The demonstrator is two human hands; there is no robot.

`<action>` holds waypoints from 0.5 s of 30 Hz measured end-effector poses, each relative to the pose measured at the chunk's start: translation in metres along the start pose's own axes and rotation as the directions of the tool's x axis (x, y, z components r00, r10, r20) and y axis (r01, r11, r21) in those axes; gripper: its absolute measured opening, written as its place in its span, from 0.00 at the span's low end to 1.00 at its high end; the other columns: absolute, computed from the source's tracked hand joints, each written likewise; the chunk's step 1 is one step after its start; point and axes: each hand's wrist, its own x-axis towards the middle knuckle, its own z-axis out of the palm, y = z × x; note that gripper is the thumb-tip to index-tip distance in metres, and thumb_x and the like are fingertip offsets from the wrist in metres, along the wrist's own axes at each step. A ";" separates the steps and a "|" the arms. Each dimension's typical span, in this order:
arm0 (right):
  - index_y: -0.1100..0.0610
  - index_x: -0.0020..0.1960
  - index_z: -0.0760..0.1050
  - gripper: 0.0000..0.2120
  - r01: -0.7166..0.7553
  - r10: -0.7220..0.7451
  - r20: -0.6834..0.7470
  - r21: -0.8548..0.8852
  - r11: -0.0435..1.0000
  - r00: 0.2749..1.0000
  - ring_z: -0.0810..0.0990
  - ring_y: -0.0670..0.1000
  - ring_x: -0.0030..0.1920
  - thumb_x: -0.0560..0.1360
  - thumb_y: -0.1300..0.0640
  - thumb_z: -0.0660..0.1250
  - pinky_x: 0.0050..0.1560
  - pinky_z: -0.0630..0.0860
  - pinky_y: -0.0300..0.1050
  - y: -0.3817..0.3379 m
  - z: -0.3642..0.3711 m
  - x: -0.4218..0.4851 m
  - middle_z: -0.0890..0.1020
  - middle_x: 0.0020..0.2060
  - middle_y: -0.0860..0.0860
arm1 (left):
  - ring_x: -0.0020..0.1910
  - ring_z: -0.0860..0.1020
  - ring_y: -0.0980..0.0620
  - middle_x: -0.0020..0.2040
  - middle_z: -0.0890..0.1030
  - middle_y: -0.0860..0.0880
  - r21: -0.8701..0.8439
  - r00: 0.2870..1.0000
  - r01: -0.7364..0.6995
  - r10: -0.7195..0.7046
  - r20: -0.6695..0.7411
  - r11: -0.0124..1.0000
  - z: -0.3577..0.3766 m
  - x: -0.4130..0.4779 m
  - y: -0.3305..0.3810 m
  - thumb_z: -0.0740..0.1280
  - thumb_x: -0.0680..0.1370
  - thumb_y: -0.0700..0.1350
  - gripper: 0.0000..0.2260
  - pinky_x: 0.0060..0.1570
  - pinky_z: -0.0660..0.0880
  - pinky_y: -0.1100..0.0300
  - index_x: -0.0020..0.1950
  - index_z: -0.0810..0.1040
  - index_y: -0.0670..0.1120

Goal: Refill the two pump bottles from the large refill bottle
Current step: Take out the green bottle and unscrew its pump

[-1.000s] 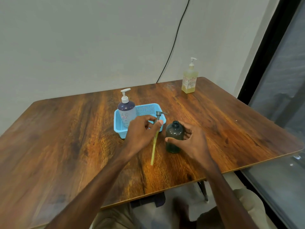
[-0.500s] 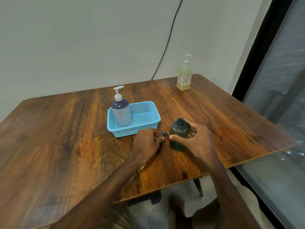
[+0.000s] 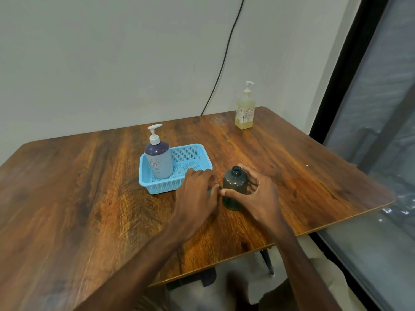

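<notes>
A small dark translucent bottle point(image 3: 233, 187) stands upright near the table's front, its neck open with no pump in it. My right hand point(image 3: 261, 195) grips it around the body. Just left of it, my left hand point(image 3: 197, 196) lies low on the table with its fingers curled over the removed dark pump point(image 3: 216, 185), which is almost wholly hidden. A purple pump bottle point(image 3: 159, 160) with a white pump stands in the left end of a blue basket point(image 3: 164, 187). The yellowish refill bottle point(image 3: 245, 113) with a white pump stands at the far right corner.
The wooden table point(image 3: 89, 187) ends close in front of my arms and at the right. A dark window frame point(image 3: 350, 86) runs along the right side. A black cable point(image 3: 222, 63) hangs down the wall behind the table.
My left hand has lowered the pump with its yellow tube from in front of the basket down onto the table beside the dark bottle. My right hand has kept its grip on the bottle.
</notes>
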 end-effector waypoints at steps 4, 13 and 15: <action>0.42 0.78 0.61 0.57 -0.032 0.029 0.048 0.063 0.998 0.998 0.72 0.42 0.70 0.54 0.36 0.83 0.67 0.72 0.40 0.003 -0.011 0.004 0.71 0.73 0.46 | 0.58 0.74 0.58 0.59 0.82 0.55 -0.063 0.999 0.007 -0.010 -0.046 0.998 -0.005 0.019 0.006 0.69 0.81 0.49 0.11 0.53 0.68 0.64 0.63 0.80 0.52; 0.47 0.64 0.77 0.25 -0.168 0.161 0.045 0.249 0.954 0.986 0.82 0.41 0.55 0.69 0.45 0.77 0.57 0.80 0.44 0.011 -0.055 0.060 0.84 0.57 0.44 | 0.40 0.78 0.61 0.44 0.84 0.53 -0.236 0.998 0.009 0.006 0.062 0.972 0.019 0.144 0.031 0.70 0.79 0.45 0.04 0.41 0.74 0.66 0.49 0.84 0.46; 0.49 0.61 0.79 0.19 -0.209 0.212 0.011 0.220 0.953 0.977 0.84 0.45 0.52 0.71 0.51 0.77 0.58 0.82 0.52 0.026 -0.054 0.089 0.85 0.52 0.45 | 0.39 0.77 0.59 0.44 0.85 0.48 -0.173 0.987 -0.013 0.040 0.156 0.985 0.033 0.175 0.034 0.70 0.78 0.43 0.05 0.39 0.73 0.64 0.48 0.84 0.43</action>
